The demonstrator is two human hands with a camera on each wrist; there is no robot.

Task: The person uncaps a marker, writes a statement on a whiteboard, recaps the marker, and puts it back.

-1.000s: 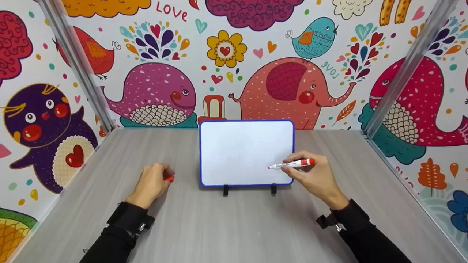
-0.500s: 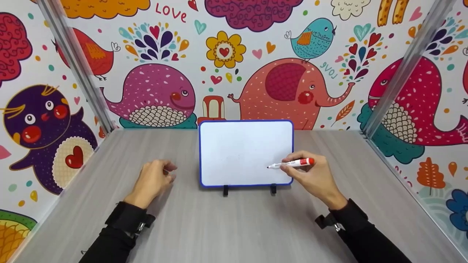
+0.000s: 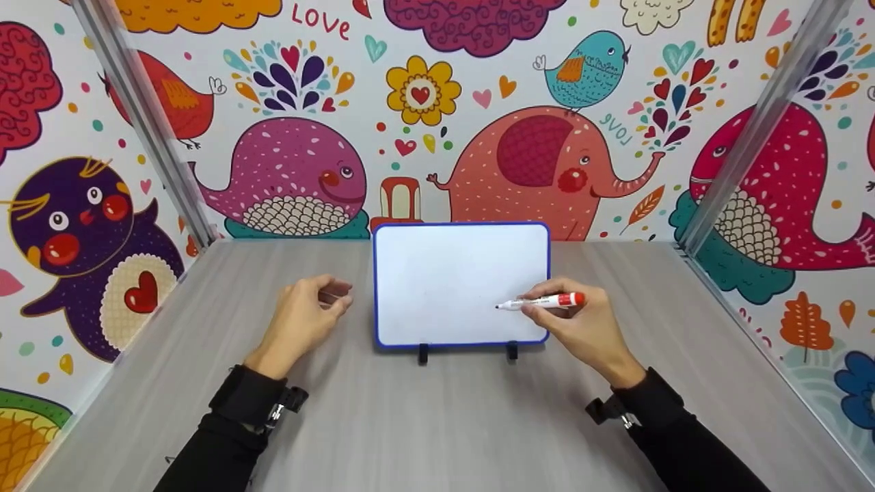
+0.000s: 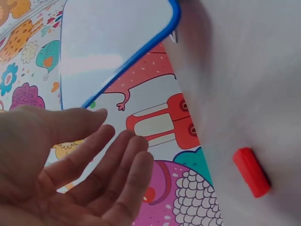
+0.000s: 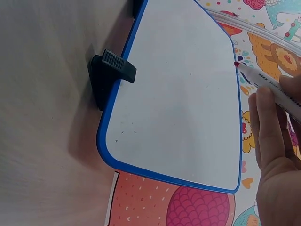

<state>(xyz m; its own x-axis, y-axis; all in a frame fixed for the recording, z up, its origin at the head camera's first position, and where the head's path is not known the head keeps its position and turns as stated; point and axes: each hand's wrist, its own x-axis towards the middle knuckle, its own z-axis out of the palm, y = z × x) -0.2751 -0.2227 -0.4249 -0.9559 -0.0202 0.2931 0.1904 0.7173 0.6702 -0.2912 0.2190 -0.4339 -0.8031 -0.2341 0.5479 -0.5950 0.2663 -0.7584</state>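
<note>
A whiteboard [image 3: 444,273] with a blue frame stands upright on a small black stand [image 3: 513,352]. My right hand [image 3: 581,328] pinches an uncapped red marker [image 3: 547,303] between thumb and fingers. Its tip points left in front of the board's lower right part; whether it touches the surface I cannot tell. Left of the board, my left hand [image 3: 301,321] is raised with loosely bent fingers and holds nothing. The red marker cap [image 4: 252,172] lies on the table in the left wrist view, apart from the fingers. In the head view my left hand hides it.
The grey table [image 3: 437,424] reaches back to a patterned wall [image 3: 410,157] right behind the board. More patterned panels and metal posts [image 3: 147,123] close in the left and right sides. A few tiny dark specks mark the whiteboard's face in the right wrist view.
My left hand has let go of the red cap and moved up and right, closer to the board. The right hand has shifted slightly up and left with the marker.
</note>
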